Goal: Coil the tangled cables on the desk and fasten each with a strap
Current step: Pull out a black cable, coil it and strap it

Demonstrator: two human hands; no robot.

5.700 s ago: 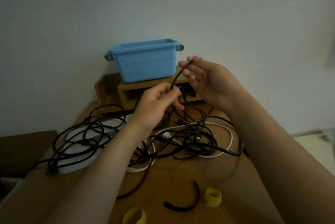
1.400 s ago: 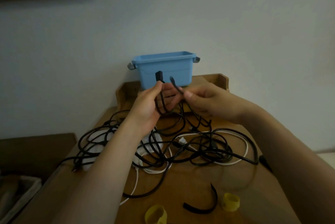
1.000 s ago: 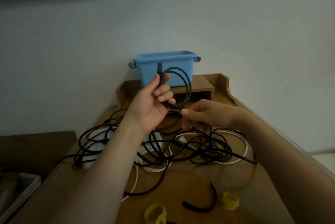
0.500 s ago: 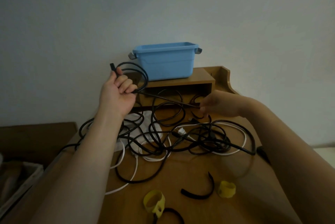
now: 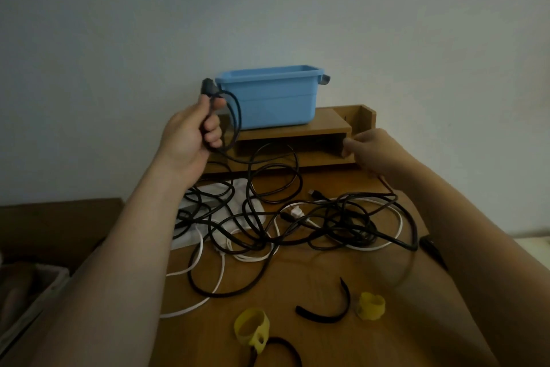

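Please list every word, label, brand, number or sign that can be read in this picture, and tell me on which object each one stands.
None: no text can be read here.
The blue bin, the yellow straps and the wooden shelf show plain surfaces.
The black cable held by the left hand: its plug is too dark and blurred to show any marking.

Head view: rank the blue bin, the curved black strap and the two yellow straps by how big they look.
1. Blue bin, clearly largest.
2. Curved black strap.
3. Left yellow strap and right yellow strap: the left looks bigger, but sits nearer the camera, so unranked.
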